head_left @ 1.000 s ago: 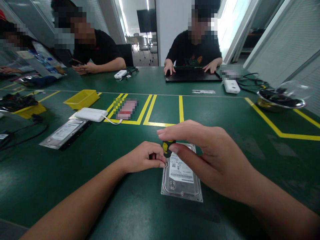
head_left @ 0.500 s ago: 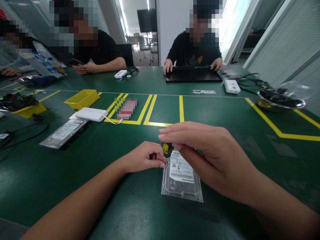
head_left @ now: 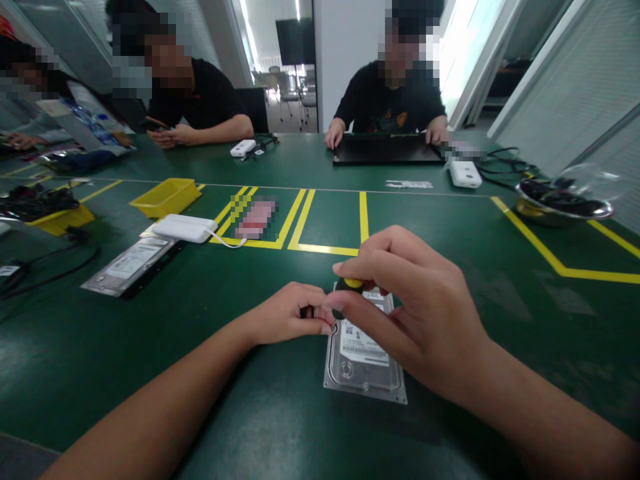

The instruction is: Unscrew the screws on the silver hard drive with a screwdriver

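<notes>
Around you on the green table (head_left: 150,347) lie a second hard drive (head_left: 131,265) well off to your left, a white power bank (head_left: 184,228) with its cable just behind it, and a yellow tray (head_left: 166,196) further back. A metal bowl (head_left: 563,203) of dark parts sits far to your right. Across the table a person rests both hands on a closed black laptop (head_left: 385,150), and another person sits at the left corner. Yellow tape lines (head_left: 363,217) mark boxes on the table ahead of your hands. Nothing stands between you and your work.

The hard drive (head_left: 364,357) lies flat, label up, right in front of you. Your left hand (head_left: 285,313) rests on the table at its far left corner, fingers curled in a loose fist; what they pinch is too hidden to tell. Your right hand (head_left: 415,313) arches over the drive's far edge, wrist raised, thumb and fingers closed around the black-and-yellow handle of a small screwdriver (head_left: 347,288) held upright. Its tip is hidden behind your thumb, so you cannot see where it meets the drive.
</notes>
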`<state>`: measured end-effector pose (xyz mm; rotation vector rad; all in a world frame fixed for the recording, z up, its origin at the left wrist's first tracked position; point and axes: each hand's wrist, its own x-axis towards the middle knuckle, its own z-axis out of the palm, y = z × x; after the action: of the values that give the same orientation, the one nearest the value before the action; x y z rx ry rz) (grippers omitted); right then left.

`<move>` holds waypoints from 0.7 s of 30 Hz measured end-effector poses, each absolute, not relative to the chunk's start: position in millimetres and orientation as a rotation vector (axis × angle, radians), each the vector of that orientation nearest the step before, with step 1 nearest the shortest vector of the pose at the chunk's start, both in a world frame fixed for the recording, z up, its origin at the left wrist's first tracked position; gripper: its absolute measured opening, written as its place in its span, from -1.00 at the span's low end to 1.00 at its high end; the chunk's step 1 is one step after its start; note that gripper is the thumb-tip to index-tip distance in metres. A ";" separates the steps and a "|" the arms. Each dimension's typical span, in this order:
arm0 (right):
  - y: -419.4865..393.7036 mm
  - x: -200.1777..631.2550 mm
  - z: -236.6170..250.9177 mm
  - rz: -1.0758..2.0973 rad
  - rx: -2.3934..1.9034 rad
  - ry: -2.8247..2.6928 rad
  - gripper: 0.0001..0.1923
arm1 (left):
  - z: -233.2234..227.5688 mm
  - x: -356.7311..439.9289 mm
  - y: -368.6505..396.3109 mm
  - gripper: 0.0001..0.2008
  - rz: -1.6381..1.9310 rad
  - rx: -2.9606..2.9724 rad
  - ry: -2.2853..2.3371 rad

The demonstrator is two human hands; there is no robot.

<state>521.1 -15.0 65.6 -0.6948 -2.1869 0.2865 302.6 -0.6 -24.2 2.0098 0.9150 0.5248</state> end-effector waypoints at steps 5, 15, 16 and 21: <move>-14.9 523.2 68.9 0.426 -0.587 -2.218 -0.80 | -25.0 302.1 -0.6 -0.77 0.522 2.038 0.919; -16.0 529.2 76.0 0.424 -0.532 -2.267 -0.75 | -28.9 300.9 -0.6 -0.80 0.504 2.032 0.872; -16.1 529.7 77.4 0.416 -0.538 -2.277 -0.74 | -28.4 301.1 -0.4 -0.82 0.517 2.026 0.859; -15.5 530.8 80.0 0.472 -0.507 -2.305 -0.72 | -26.0 301.3 0.3 -0.83 0.536 2.027 0.848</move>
<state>530.8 -15.5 80.0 -0.5071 -2.3049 0.4718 301.3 0.3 -26.0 2.0265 0.8477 0.5356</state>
